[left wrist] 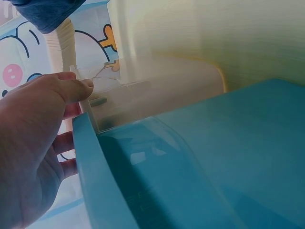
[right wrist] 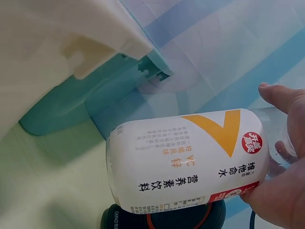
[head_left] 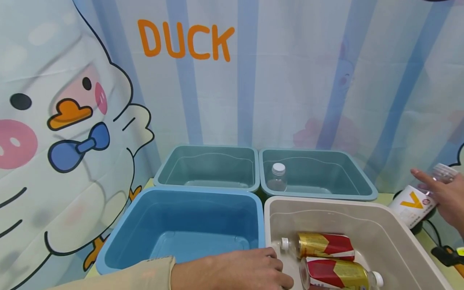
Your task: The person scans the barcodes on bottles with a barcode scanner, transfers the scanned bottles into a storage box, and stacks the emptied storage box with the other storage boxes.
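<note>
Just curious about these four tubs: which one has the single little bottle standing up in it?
The far right teal tub. A small clear bottle with a white cap stands upright inside. The beige tub holds red-and-gold bottles lying down; the other two show nothing inside.

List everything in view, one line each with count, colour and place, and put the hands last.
teal bins: 2, teal, back row side by side against the curtain; the left one shows nothing inside.
small bottle: 1, clear with white cap, upright in the right teal bin.
blue bin: 1, blue, front left.
beige bin: 1, beige, front right.
red and gold bottles: 2, red and gold labels, white caps, lying in the beige bin.
white-label bottle: 1, clear with white and orange label, held to the right of the beige bin.
duck curtain: 1, blue-striped with white duck, behind the bins.
left hand: on the near rim where the blue and beige bins meet.
right hand: grips the white-label bottle.
</note>
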A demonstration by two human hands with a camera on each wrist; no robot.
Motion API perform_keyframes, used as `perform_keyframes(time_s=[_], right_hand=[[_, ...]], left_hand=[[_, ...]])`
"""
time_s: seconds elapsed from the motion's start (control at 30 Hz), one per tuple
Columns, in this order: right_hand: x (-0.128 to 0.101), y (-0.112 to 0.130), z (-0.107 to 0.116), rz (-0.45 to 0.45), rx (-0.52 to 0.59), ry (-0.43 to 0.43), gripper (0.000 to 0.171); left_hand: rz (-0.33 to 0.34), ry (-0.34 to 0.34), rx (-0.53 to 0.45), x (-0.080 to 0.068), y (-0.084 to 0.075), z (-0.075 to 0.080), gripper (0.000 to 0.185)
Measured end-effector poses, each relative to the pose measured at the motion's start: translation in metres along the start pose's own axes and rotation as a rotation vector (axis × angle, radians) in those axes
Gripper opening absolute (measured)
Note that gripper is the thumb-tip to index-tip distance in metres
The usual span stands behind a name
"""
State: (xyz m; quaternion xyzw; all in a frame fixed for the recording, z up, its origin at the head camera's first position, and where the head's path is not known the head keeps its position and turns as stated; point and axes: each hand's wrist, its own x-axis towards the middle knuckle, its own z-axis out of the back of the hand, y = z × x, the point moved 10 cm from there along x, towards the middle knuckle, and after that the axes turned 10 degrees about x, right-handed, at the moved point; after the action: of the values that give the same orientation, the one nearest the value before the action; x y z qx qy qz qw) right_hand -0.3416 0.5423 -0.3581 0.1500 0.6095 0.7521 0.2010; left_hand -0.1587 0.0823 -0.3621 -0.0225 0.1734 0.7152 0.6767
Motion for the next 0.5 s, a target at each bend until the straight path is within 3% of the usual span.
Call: perform_keyframes(time_s=[0.5], right_hand=[[-0.0057,-0.0035,-0.0018,0.117,-0.133,-0.013,0.093]], left_hand=[[-0.019,0.005,0.0,0.0014,-0.0009,-0.001,0.049]])
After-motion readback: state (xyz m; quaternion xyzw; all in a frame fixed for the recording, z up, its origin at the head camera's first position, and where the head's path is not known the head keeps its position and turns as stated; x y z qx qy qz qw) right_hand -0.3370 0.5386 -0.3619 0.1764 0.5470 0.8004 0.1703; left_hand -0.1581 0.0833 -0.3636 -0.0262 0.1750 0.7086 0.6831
